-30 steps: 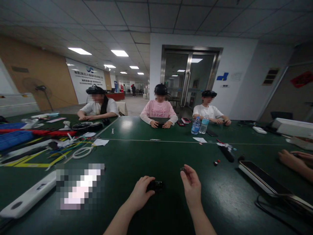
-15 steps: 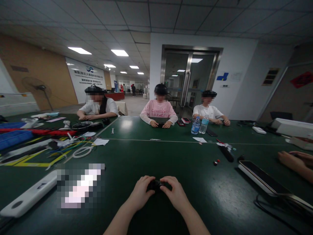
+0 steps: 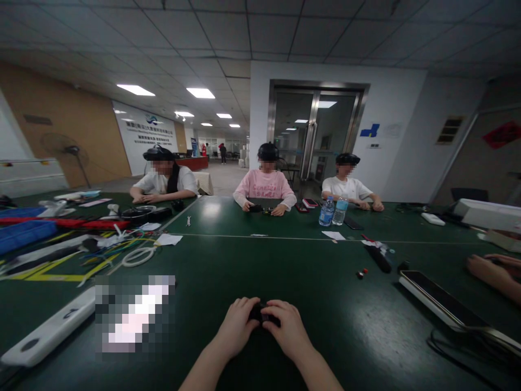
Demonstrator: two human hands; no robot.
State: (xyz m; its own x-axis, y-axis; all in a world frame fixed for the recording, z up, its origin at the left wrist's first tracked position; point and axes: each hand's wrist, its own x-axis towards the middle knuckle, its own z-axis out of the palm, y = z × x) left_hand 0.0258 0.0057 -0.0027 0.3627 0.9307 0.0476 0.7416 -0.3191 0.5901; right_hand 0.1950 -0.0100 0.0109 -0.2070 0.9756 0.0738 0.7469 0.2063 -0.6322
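Note:
Close in front of me, both my hands meet around a small black object (image 3: pixel 258 311) over the dark green table. My left hand (image 3: pixel 239 325) has its fingers curled over the left side of it, the thumb on the near side. From the right, my right hand (image 3: pixel 286 329) grips it between thumb and fingers. Much of the object is covered by my fingers, and its kind cannot be made out. To the left of my hands lies a blurred-out bright panel (image 3: pixel 140 312), beside a long white device (image 3: pixel 49 328) with an oval dark spot.
On the right are a phone-like slab (image 3: pixel 442 298), black cables and a co-worker's hands (image 3: pixel 490 271). Farther off stand two water bottles (image 3: pixel 326 212). Loose wires (image 3: pixel 101 244) and blue trays (image 3: pixel 26 236) crowd the left. Three people in headgear sit across the green table (image 3: pixel 211 260).
My right hand has closed further over the black object, hiding more of it, and my hands are nearer each other. Across the table, the person in pink has moved their hands apart.

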